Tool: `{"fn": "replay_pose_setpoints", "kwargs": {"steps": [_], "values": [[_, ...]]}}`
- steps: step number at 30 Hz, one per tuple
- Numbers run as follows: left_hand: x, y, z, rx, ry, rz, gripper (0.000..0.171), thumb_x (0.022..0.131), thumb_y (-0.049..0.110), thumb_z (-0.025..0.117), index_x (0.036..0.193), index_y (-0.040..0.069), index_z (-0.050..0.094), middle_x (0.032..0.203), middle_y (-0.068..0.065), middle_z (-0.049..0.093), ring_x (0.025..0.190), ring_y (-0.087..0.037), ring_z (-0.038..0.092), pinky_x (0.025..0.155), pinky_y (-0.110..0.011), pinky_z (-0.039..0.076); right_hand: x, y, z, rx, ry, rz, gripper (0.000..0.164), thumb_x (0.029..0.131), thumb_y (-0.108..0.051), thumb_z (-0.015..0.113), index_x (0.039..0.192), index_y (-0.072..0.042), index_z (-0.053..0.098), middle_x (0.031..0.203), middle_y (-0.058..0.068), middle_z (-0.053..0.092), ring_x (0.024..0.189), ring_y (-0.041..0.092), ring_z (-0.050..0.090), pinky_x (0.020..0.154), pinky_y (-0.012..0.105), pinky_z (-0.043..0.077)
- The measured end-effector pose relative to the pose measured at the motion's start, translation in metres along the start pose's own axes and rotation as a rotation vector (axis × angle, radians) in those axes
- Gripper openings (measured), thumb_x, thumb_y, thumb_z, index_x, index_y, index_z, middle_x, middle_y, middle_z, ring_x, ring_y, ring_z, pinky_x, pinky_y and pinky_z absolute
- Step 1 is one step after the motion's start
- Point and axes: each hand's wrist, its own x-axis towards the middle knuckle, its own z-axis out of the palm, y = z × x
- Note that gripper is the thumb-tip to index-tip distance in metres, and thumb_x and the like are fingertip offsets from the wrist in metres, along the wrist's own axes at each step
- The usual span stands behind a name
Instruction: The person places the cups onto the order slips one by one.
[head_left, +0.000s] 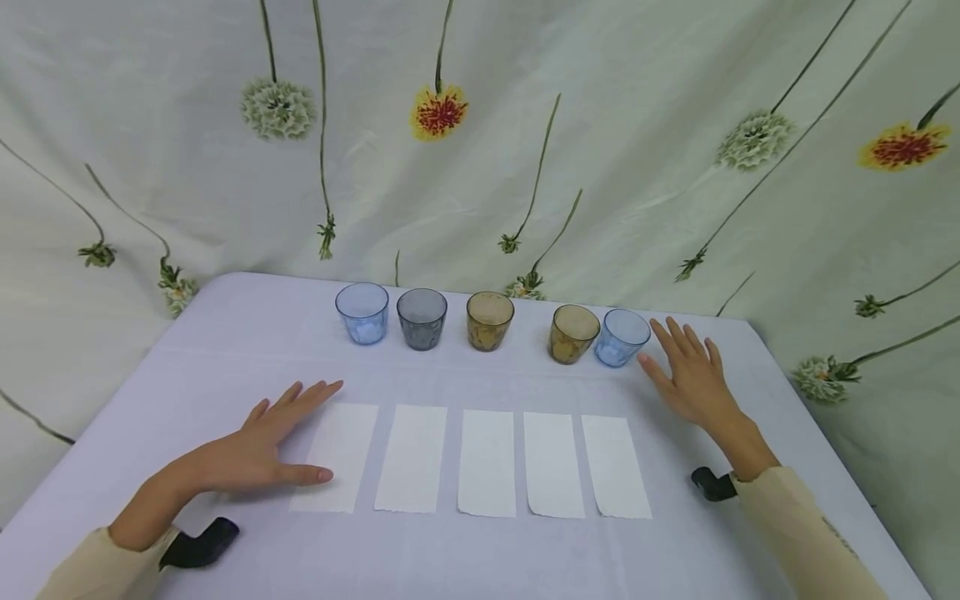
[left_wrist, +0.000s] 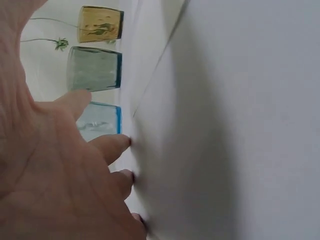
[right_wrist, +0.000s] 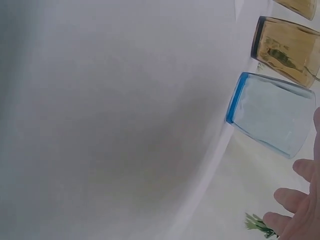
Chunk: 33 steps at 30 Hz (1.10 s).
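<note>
My left hand (head_left: pixel 258 446) is spread with straight fingers over the leftmost white paper strip (head_left: pixel 348 442), holding nothing. Fingers of my right hand (head_left: pixel 693 379) are extended beside the right-hand blue glass (head_left: pixel 624 340), fingertips close to its rim. That same blue glass (right_wrist: pixel 270 115) is large in the right wrist view, the hand at the edge of the picture. Left of it stands an amber glass (head_left: pixel 573 335). Farther left along the row are another amber glass (head_left: pixel 489 323), a grey glass (head_left: pixel 422 321) and a blue glass (head_left: pixel 363 315). All stand upright, with see-through walls.
More white paper strips lie side by side across the table, among them a middle strip (head_left: pixel 486 467) and a rightmost strip (head_left: pixel 618 471). The white tablecloth (head_left: pixel 420 558) covers the table. Behind its back edge hangs a flower-print curtain (head_left: pixel 600 108).
</note>
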Motion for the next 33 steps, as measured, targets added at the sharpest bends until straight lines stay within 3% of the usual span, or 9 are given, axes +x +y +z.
{"fn": "replay_pose_setpoints", "kwargs": {"steps": [8, 16, 26, 33], "values": [[-0.001, -0.003, -0.004, -0.063, -0.095, 0.015, 0.099, 0.078, 0.049, 0.081, 0.158, 0.039, 0.023, 0.167, -0.024, 0.004, 0.149, -0.055, -0.012, 0.108, -0.074, -0.017, 0.008, -0.002, -0.001, 0.026, -0.012, -0.014, 0.069, 0.104, -0.043, 0.047, 0.159, -0.008, 0.024, 0.162, 0.029, 0.021, 0.147, 0.055, 0.016, 0.116, 0.072, 0.004], [-0.002, -0.003, -0.006, -0.105, -0.137, 0.036, 0.099, 0.078, 0.045, 0.082, 0.158, 0.037, 0.025, 0.167, -0.024, -0.002, 0.147, -0.055, -0.018, 0.105, -0.076, -0.019, 0.015, -0.002, 0.002, 0.073, -0.006, -0.03, 0.07, 0.105, -0.047, 0.044, 0.159, -0.008, 0.024, 0.162, 0.028, 0.021, 0.148, 0.054, 0.016, 0.116, 0.071, 0.005], [0.0, -0.006, -0.006, -0.118, -0.169, 0.023, 0.1, 0.077, 0.043, 0.082, 0.158, 0.037, 0.025, 0.167, -0.023, -0.005, 0.147, -0.053, -0.021, 0.104, -0.076, -0.021, 0.022, 0.0, 0.005, 0.298, -0.081, -0.009, 0.072, 0.106, -0.046, 0.042, 0.161, -0.009, 0.014, 0.165, 0.025, 0.013, 0.151, 0.049, 0.013, 0.118, 0.07, 0.008], [0.001, -0.007, -0.006, -0.118, -0.168, 0.029, 0.1, 0.076, 0.043, 0.083, 0.158, 0.037, 0.026, 0.167, -0.023, -0.006, 0.146, -0.054, -0.022, 0.103, -0.077, -0.022, 0.028, 0.002, 0.006, 0.422, -0.12, 0.028, 0.073, 0.105, -0.051, 0.042, 0.163, -0.022, 0.009, 0.168, 0.017, 0.012, 0.152, 0.047, 0.013, 0.116, 0.069, 0.018]]}}
